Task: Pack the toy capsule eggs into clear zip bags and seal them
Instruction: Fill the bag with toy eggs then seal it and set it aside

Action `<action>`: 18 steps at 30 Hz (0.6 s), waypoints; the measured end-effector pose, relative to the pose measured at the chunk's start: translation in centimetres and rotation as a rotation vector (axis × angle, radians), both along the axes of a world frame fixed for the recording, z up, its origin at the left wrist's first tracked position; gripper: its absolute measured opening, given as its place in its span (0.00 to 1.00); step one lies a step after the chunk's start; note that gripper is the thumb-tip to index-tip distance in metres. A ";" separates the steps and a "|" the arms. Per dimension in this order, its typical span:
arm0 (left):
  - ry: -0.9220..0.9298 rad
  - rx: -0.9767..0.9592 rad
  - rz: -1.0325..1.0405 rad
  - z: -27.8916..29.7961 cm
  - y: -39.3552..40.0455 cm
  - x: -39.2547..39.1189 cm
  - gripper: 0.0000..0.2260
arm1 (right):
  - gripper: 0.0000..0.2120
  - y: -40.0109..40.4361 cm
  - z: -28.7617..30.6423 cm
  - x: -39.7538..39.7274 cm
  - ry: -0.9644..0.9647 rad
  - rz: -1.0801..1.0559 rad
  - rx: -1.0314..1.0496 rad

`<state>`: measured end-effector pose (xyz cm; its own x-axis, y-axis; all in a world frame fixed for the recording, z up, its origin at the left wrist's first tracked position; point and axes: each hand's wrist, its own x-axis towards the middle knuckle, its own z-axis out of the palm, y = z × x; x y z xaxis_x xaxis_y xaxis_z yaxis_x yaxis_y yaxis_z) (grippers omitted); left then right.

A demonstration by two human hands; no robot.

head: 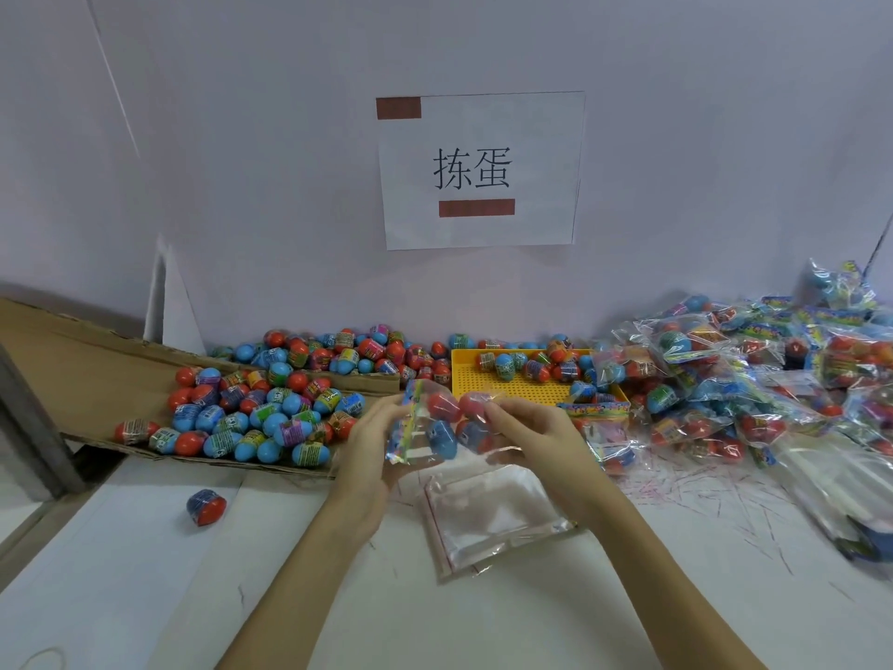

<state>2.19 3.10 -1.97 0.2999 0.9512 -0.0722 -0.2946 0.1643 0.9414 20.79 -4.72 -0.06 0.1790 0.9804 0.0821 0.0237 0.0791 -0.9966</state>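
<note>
At the far left a flattened cardboard box (121,360) holds a heap of red-and-blue eggs (251,418); one stray egg (206,507) lies alone on the white table (145,597) in front of it; the left hand (372,447) grips the printed edge of a clear bag (437,430) with several eggs inside, held above the table; the right hand (536,432) pinches the bag's other side; below them lies a stack of empty zip bags (488,519); behind sits a yellow tray (512,384) with a few eggs; at the right, filled bags (749,379) are piled against the wall.
</note>
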 end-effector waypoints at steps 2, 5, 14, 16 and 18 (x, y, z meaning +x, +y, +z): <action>0.146 0.102 0.002 -0.1 0.0 -0.3 0.13 | 0.11 -0.2 0.2 0.3 -0.056 0.036 -0.012; 0.347 0.337 0.111 -0.6 -0.2 -0.2 0.17 | 0.11 -0.3 0.4 0.1 -0.153 0.043 -0.032; 0.369 0.629 0.246 -0.4 -0.7 0.1 0.09 | 0.25 -0.2 0.2 -0.7 -0.186 -0.072 0.082; 0.408 0.666 0.288 -0.4 -0.9 0.5 0.10 | 0.26 -0.2 0.2 -1.0 -0.089 -0.091 0.075; 0.456 0.704 0.351 -0.4 -1.4 0.9 0.11 | 0.24 -0.1 0.1 -1.5 -0.001 -0.125 0.060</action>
